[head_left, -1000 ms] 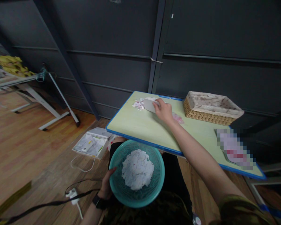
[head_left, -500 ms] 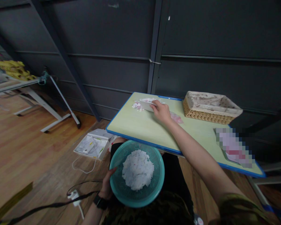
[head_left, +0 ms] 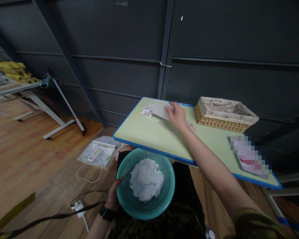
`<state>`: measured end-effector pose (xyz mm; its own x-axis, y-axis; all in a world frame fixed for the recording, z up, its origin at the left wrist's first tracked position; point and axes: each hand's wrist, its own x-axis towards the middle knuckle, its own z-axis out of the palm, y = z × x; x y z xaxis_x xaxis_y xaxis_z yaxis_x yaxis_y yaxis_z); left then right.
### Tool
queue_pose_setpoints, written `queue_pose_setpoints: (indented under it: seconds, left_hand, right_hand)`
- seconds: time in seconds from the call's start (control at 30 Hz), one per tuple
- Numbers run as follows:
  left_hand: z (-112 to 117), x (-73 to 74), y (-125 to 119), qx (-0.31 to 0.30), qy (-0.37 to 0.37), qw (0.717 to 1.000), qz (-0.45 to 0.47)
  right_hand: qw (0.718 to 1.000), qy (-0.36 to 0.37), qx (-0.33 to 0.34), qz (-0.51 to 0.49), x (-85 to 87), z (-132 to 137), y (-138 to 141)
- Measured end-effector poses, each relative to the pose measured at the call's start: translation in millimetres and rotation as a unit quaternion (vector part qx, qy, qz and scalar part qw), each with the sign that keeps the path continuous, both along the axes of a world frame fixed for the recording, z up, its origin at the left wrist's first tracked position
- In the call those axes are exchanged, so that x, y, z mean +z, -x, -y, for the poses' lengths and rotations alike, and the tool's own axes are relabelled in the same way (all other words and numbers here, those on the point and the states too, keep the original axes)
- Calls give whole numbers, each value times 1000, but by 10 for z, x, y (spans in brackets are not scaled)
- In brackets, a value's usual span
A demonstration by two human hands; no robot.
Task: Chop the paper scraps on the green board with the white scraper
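My left hand [head_left: 114, 196] grips the left rim of a green plastic basket [head_left: 170, 186], thumb over the edge. A heap of white paper scraps [head_left: 147, 179] lies inside it, on my lap. Above the pale green table [head_left: 149, 136], my right hand [head_left: 176, 115] is closed on a flat white card [head_left: 160, 109], tilted with its face toward me. Small white and pinkish paper bits [head_left: 147, 111] lie at the card's left end. A pinkish thing [head_left: 190, 126] shows partly behind my right wrist.
A cloth-lined wicker basket [head_left: 224, 116] stands at the table's back right. Nearer the right corner lies a blurred-out flat object [head_left: 249, 157]. On the floor to the left are an open white box [head_left: 97, 154] and a power strip [head_left: 78, 208] with cables.
My right hand has shifted slightly right and tipped the card up, so more of its face shows. My left hand and the green basket stay in place.
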<state>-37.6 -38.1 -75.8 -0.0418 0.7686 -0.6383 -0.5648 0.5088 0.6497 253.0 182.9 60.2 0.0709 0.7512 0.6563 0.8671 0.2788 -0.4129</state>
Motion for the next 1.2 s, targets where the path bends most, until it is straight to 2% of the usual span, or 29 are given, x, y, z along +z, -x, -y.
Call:
queue_pose_setpoints:
  seconds: [0.23,0.5,0.73,1.0,1.2]
  left_hand:
    - [14,-13,12,0,11,1000,3]
    - [12,-13,12,0,7,1000,-2]
    - [8,-42,32,-4,6,1000,-7]
    - [25,98,-27,7,13,1000,25]
    - [21,56,-20,3,18,1000,25]
  right_hand:
    - [997,14,73,36,-129,-43,134]
    - [993,23,94,63,-132,-2,197]
    - [991,40,84,91,-66,50,195]
    - [991,42,25,122,-6,77,116]
    - [995,18,22,98,-26,89,154]
